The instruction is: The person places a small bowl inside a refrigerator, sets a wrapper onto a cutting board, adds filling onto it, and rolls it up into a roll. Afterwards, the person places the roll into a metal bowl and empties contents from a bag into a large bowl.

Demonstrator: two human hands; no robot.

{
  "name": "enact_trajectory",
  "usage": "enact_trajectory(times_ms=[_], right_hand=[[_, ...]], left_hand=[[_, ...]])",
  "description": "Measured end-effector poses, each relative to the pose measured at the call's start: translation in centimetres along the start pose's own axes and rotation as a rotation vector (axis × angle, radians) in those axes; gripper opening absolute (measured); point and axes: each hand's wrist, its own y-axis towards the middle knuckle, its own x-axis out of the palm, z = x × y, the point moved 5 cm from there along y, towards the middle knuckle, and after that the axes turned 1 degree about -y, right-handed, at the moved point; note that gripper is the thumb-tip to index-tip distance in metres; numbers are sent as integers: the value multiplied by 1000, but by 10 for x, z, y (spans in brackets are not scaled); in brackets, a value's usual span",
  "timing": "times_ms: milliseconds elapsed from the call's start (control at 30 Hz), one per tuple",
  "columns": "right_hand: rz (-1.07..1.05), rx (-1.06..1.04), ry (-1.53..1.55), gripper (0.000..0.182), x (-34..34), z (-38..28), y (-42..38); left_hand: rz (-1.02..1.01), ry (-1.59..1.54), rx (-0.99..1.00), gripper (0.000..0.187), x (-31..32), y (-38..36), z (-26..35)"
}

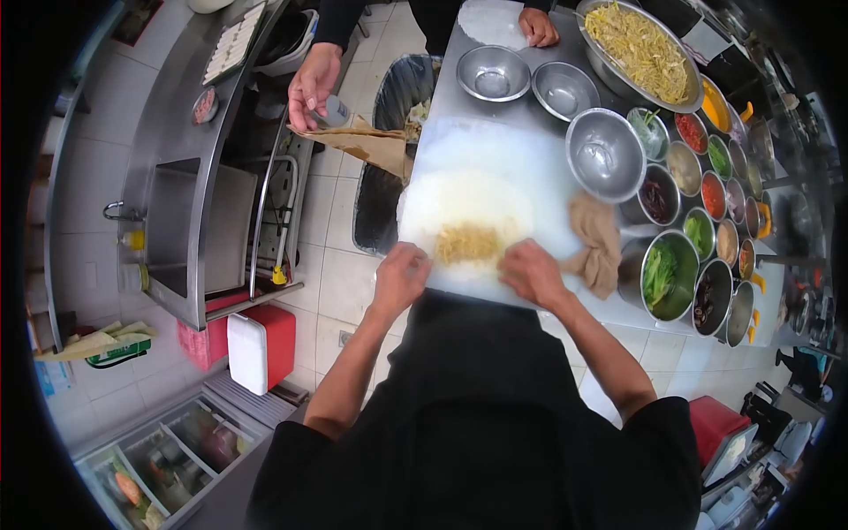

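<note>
A round, pale wrapper sheet (468, 196) lies on the white board (530, 146) in front of me. On its near half sits a small heap of yellowish shredded filling (466, 242). At the sheet's near left edge is my left hand (406, 272), its fingers curled and closed on the rim. My right hand (530, 270) pinches the near right edge, close beside the filling. The fingertips of both hands are partly hidden and slightly blurred.
Steel bowls (606, 155), a brown cloth (592, 243) and pots of greens (661, 278) stand right. A large bowl of shredded filling (638, 53) is behind. Opposite, a co-worker's hand (314, 84) is at brown cardboard (362, 144) above a lined bin (375, 212); another hand (539, 28) touches a white sheet.
</note>
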Motion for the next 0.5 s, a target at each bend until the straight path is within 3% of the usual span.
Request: enact_trajectory(times_ms=[167, 367, 500], right_hand=[[46, -75, -33, 18, 11, -1, -6], [56, -67, -89, 11, 22, -1, -5], [36, 17, -86, 6, 22, -2, 1]], left_hand=[[-8, 116, 241, 22, 11, -19, 5], [18, 201, 317, 31, 18, -24, 7], [56, 216, 321, 24, 21, -23, 12]])
